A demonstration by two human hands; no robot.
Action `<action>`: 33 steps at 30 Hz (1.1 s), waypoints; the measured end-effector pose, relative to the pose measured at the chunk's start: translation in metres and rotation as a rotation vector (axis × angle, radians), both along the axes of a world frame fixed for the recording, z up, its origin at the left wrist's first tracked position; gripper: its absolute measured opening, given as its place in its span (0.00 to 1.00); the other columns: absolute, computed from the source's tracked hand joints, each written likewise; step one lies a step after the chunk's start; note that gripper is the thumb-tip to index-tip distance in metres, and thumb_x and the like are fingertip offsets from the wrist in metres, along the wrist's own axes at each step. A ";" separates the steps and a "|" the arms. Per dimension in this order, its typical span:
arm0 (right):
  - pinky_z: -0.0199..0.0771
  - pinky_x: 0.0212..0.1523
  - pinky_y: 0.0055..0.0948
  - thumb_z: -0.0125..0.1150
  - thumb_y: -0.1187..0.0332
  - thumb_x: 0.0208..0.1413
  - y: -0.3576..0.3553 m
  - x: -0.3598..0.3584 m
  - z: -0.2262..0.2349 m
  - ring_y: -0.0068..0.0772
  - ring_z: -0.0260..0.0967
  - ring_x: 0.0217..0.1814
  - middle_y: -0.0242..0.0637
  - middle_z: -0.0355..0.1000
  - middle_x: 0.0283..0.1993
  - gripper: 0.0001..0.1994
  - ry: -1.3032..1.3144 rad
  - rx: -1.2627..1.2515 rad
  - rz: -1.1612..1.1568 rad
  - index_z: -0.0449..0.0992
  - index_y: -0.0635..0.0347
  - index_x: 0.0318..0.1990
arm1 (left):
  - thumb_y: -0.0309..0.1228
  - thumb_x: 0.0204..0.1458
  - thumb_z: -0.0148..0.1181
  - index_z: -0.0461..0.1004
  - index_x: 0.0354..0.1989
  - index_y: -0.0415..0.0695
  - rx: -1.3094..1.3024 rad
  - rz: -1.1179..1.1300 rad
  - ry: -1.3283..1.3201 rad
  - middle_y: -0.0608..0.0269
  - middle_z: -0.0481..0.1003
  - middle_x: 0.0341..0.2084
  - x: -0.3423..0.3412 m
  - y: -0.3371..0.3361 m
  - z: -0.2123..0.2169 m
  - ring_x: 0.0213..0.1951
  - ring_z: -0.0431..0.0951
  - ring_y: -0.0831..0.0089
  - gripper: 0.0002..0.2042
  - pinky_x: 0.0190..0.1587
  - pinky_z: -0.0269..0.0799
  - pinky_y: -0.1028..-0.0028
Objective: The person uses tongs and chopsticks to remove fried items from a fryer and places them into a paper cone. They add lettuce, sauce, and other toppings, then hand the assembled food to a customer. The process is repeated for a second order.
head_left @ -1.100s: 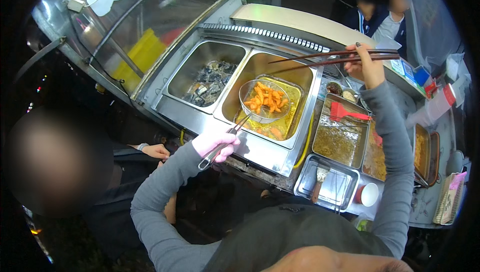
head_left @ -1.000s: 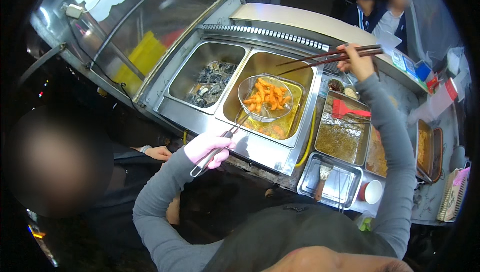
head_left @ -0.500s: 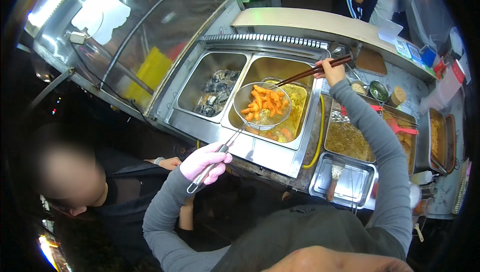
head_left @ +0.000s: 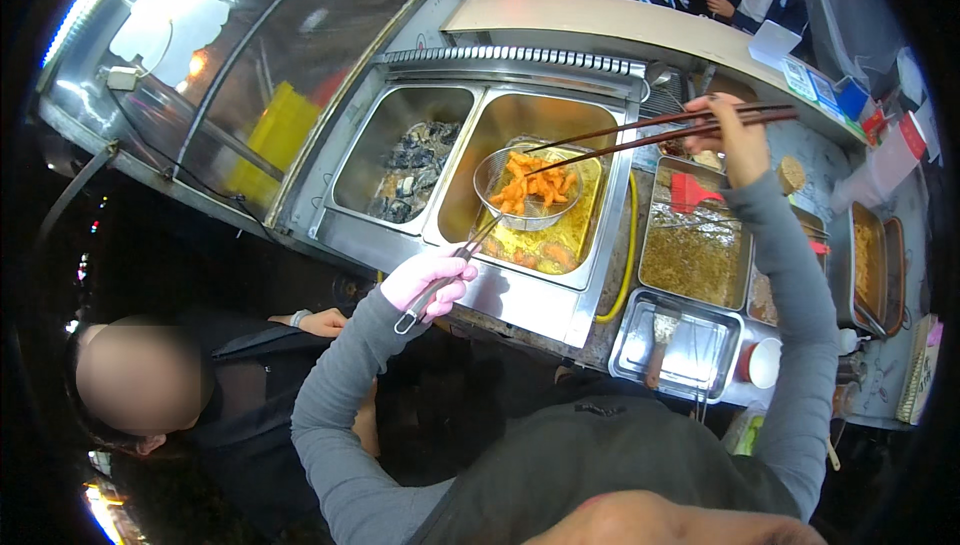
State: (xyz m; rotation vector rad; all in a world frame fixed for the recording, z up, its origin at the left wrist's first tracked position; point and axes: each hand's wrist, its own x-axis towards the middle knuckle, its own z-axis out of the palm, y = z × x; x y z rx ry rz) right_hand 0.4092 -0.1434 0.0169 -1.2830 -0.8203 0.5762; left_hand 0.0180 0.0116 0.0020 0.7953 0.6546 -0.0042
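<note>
My left hand (head_left: 432,283), in a pink glove, is closed round the dark handle of a wire mesh strainer (head_left: 537,218). Orange-brown fried pieces (head_left: 530,185) lie heaped in its bowl, which is held over the right-hand fryer basin (head_left: 565,117). Below, yellow oil (head_left: 588,195) fills that basin, with more pieces in it near the front. Bare, my right hand (head_left: 738,143) grips a pair of long brown cooking chopsticks (head_left: 640,143) from above. Their tips are spread apart and reach to the fried pieces.
Dark foil-like material (head_left: 415,165) lies in the left basin (head_left: 365,160). To the right stand a crumb-filled tray (head_left: 690,260) with a red brush (head_left: 690,192), a steel tray (head_left: 625,335) holding a spatula, and a paper cup (head_left: 762,363). A person (head_left: 230,375) is at my left; others stand beyond the counter.
My right hand has moved to the right and now holds the chopsticks farther back, their tips wider apart. The strainer stays over the oil with the pieces in it. The whole view has shifted slightly.
</note>
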 end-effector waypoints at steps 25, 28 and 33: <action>0.74 0.28 0.23 0.42 0.66 0.63 0.016 -0.078 -0.083 0.25 0.71 0.26 0.40 0.72 0.30 0.14 0.086 -0.122 0.176 0.71 0.70 0.38 | 0.23 0.52 0.48 0.48 0.63 0.34 0.175 0.111 0.020 0.62 0.65 0.31 0.008 0.006 0.040 0.10 0.60 0.84 0.28 0.07 0.58 0.83; 0.74 0.28 0.24 0.41 0.68 0.63 -0.004 -0.060 -0.076 0.25 0.70 0.24 0.41 0.73 0.31 0.14 0.024 -0.092 0.088 0.72 0.70 0.37 | 0.23 0.53 0.48 0.47 0.63 0.34 0.168 0.102 0.048 0.62 0.65 0.32 0.010 0.008 0.034 0.11 0.61 0.83 0.29 0.07 0.59 0.82; 0.73 0.26 0.24 0.44 0.67 0.60 -0.046 -0.033 -0.044 0.29 0.70 0.24 0.44 0.72 0.33 0.13 0.059 -0.069 -0.059 0.72 0.70 0.36 | 0.25 0.53 0.49 0.48 0.63 0.35 0.283 0.043 0.099 0.62 0.65 0.32 0.011 0.007 0.020 0.13 0.61 0.84 0.28 0.08 0.60 0.84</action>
